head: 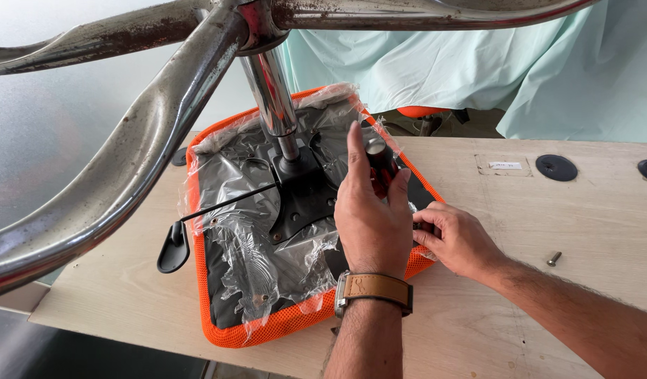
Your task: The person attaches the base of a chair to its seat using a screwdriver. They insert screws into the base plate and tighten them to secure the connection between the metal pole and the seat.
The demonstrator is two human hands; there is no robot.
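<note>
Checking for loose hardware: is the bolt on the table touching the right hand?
Apart. The head view shows bare table between the bolt and the right hand.

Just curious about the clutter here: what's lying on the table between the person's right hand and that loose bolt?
Nothing. In the head view, the stretch of wooden table between the right hand and the loose bolt is bare wood.

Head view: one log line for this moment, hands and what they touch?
left hand: grips screwdriver | right hand: on seat edge | upturned orange chair seat on wooden table | loose bolt beside
</note>
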